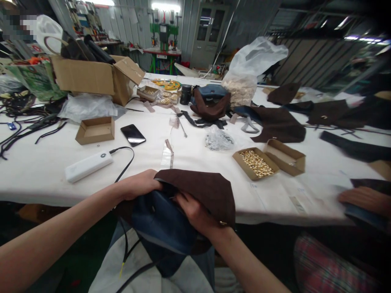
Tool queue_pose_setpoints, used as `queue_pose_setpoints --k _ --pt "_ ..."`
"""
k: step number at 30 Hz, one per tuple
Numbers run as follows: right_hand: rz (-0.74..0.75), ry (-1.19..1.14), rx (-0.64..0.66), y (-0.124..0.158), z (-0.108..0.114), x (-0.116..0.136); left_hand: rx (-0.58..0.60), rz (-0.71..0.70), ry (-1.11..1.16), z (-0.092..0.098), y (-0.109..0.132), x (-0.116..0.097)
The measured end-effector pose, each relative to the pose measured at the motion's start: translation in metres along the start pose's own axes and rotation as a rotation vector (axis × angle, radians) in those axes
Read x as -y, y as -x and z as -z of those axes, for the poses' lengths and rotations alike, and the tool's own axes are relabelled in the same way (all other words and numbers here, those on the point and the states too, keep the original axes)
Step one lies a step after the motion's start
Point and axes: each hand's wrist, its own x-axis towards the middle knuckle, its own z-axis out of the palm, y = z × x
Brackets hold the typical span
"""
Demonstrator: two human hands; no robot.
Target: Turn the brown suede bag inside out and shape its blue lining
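Observation:
A brown and blue bag rests in my lap against the table's front edge, its dark brown flap lifted and its blue body below. My left hand grips the bag's upper left edge, its fingertips hidden behind the material. Under the flap, my right hand is closed with fingers bent at the bag's opening; what they pinch, if anything, is too small to make out. A small gold metal fitting sits on the flap beside my right wrist.
On the white table are a box of gold rivets, an open cardboard tray, a phone and a white power bank. More bag pieces lie behind. At right shows a co-worker's hand.

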Motion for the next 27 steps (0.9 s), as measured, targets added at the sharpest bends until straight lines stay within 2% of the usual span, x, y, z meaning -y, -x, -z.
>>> queue_pose_setpoints --k 4,10,14,18,21,24,27 --pt "0.014 0.024 0.011 0.004 -0.010 0.000 -0.023 -0.047 -0.051 0.000 0.002 0.002" --pt "0.051 0.173 -0.129 0.000 0.005 0.004 0.032 -0.139 -0.052 -0.003 0.008 0.003" --pt "0.018 0.188 -0.209 0.004 0.003 0.005 0.023 -0.148 -0.026 -0.004 0.011 0.004" --pt "0.073 0.306 -0.136 0.008 -0.001 0.005 0.016 -0.112 -0.003 -0.004 0.015 -0.004" --pt "0.153 0.457 -0.129 0.006 0.005 0.008 0.031 -0.162 -0.105 -0.007 0.019 -0.011" --pt "0.184 0.502 -0.107 0.001 0.013 0.011 -0.033 -0.181 -0.193 -0.013 0.019 -0.011" --pt "0.165 0.438 -0.065 -0.005 0.020 0.014 -0.103 -0.188 -0.187 -0.018 0.017 -0.005"
